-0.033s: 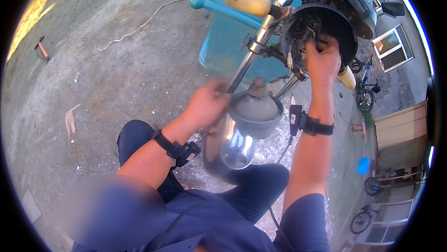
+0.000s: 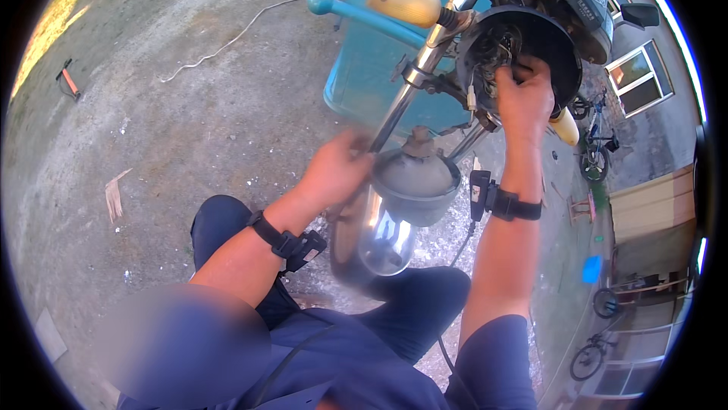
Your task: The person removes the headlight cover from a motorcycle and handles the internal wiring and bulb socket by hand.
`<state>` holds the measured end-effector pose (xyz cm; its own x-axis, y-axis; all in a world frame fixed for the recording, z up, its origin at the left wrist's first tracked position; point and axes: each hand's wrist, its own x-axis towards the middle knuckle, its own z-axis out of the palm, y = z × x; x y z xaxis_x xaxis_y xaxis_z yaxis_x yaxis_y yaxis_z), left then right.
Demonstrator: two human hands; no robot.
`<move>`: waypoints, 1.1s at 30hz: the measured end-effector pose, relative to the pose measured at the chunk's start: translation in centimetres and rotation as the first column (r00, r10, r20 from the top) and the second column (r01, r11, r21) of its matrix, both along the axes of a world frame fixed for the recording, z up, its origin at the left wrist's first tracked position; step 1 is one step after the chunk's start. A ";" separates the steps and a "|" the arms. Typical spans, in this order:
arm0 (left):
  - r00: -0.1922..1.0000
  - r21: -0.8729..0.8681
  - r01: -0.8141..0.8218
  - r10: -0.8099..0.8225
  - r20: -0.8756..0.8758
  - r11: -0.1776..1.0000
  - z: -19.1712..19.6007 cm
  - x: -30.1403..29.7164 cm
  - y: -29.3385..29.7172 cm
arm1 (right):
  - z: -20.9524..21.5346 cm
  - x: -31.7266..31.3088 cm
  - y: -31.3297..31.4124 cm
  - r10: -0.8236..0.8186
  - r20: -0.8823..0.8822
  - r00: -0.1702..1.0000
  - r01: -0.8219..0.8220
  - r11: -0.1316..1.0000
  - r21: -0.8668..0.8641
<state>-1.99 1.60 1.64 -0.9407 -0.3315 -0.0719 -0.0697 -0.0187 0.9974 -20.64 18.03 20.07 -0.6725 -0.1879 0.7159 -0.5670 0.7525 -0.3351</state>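
A motorcycle front end stands before me. Its round black headlight housing (image 2: 563, 46) is open, with a tangle of wires (image 2: 500, 46) inside. My right hand (image 2: 528, 95) reaches into it, fingers bent and pinched among the wires; their tips are partly hidden. A white connector (image 2: 472, 98) hangs at the housing's lower left edge. My left hand (image 2: 339, 170) is closed at the lower part of the chrome fork tube (image 2: 396, 111), its fingertips partly hidden. Beside it a grey bowl-shaped lamp unit (image 2: 417, 183), with a brownish socket on its back, sits over the shiny front fender (image 2: 387, 243).
An orange indicator lamp (image 2: 406, 3) and a light-blue bar (image 2: 371, 14) stick out left of the fork. Behind stands a blue plastic panel (image 2: 356, 69). A white cord (image 2: 250, 25) and a hand pump (image 2: 69, 80) lie on the ground. Bicycles (image 2: 595, 141) stand by the right wall.
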 end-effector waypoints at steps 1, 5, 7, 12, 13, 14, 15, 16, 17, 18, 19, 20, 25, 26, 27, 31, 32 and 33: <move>1.000 -0.012 0.006 -0.006 0.002 1.000 -0.1 -0.1 0.2 | 0.2 0.2 -0.3 -0.028 0.007 1.000 0.028 1.000 0.007; 0.997 -0.113 -0.019 0.011 -0.075 0.993 -1.7 -0.9 0.6 | 0.9 1.4 -2.2 -0.197 0.009 0.980 0.195 0.975 0.105; 0.997 -0.121 -0.008 0.000 -0.073 0.993 -2.0 -1.0 0.6 | 1.3 2.1 -3.1 -0.282 0.008 0.959 0.277 0.947 0.165; 0.995 -0.095 0.005 -0.015 -0.102 0.995 -2.2 -1.1 0.8 | 1.3 2.2 -4.1 -0.368 0.001 0.930 0.358 0.905 0.231; 0.995 -0.091 0.009 -0.018 -0.103 0.996 -2.3 -1.0 0.8 | 1.3 1.9 -4.2 -0.364 -0.004 0.932 0.356 0.909 0.219; 0.995 -0.093 0.007 -0.016 -0.102 0.996 -2.3 -1.0 0.8 | 1.3 1.6 -4.2 -0.360 -0.009 0.933 0.354 0.912 0.207; 0.995 -0.096 0.005 -0.015 -0.101 0.995 -2.3 -1.0 0.8 | 1.2 1.3 -4.1 -0.355 -0.015 0.935 0.351 0.916 0.196; 0.995 -0.098 0.003 -0.013 -0.102 0.995 -2.3 -1.0 0.8 | 1.1 1.0 -3.8 -0.319 -0.013 0.948 0.317 0.935 0.157; 0.995 -0.095 0.008 -0.018 -0.102 0.995 -2.2 -1.0 0.8 | 0.9 0.6 -3.3 -0.281 -0.013 0.960 0.281 0.953 0.118; 0.995 -0.092 0.012 -0.021 -0.101 0.996 -2.1 -0.9 0.8 | 0.7 0.2 -2.9 -0.243 -0.014 0.970 0.243 0.967 0.079; 0.995 -0.089 0.016 -0.025 -0.101 0.996 -2.0 -0.9 0.7 | 0.5 0.0 -2.6 -0.211 -0.001 0.977 0.211 0.976 0.050; 0.995 -0.105 0.015 -0.025 -0.099 0.994 -1.9 -0.9 0.7 | 0.3 -0.2 -2.3 -0.179 0.012 0.984 0.178 0.984 0.020; 0.996 -0.121 0.014 -0.025 -0.087 0.993 -1.8 -0.9 0.3 | -0.4 -1.2 -1.1 0.014 0.062 0.998 -0.003 0.986 -0.166; 0.996 -0.122 0.013 -0.024 -0.087 0.992 -1.8 -0.9 0.3 | -0.6 -1.4 -1.0 0.058 0.061 0.996 -0.043 0.976 -0.214; 0.996 -0.122 0.013 -0.023 -0.087 0.992 -1.8 -0.9 0.3 | -0.8 -1.6 -0.8 0.101 0.058 0.993 -0.082 0.962 -0.262; 0.997 -0.127 0.021 -0.030 -0.076 0.992 -1.5 -0.8 0.4 | -0.8 -2.5 -0.4 0.087 0.142 0.986 -0.050 0.968 -0.247; 0.997 -0.124 0.016 -0.026 -0.079 0.992 -1.7 -0.8 0.3 | -0.1 -0.9 -1.2 0.118 0.215 0.969 -0.050 0.953 -0.300; 0.996 -0.122 0.012 -0.022 -0.082 0.992 -1.9 -0.7 0.2 | 0.2 0.0 -1.8 0.153 0.286 0.946 -0.044 0.935 -0.353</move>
